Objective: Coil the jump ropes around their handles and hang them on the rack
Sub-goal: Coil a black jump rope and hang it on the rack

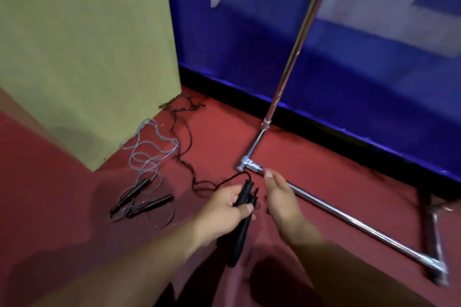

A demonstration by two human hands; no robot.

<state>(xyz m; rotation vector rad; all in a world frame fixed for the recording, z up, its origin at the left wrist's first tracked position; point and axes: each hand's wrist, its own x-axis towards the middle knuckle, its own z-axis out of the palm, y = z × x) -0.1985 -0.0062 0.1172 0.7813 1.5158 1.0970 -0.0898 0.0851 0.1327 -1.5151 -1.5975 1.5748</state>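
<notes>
My left hand [224, 209] is shut on the black handles [243, 222] of a jump rope, held together and pointing away from me. Its black cord [185, 142] trails from the handle tops across the red floor toward the green pillar's corner. My right hand [279, 197] hovers just right of the handles, fingers apart and holding nothing. A second jump rope lies on the floor to the left: two black handles [142, 200] with a pale grey cord [149, 147] in loose loops. The chrome rack [291, 72] rises as a pole beyond my hands.
The rack's base bar [354, 225] runs along the floor to the right, ending in a corner joint [435, 264]. A green pillar [87, 52] stands at left. A blue banner wall [349, 57] with a black lower edge closes the back. The floor is red.
</notes>
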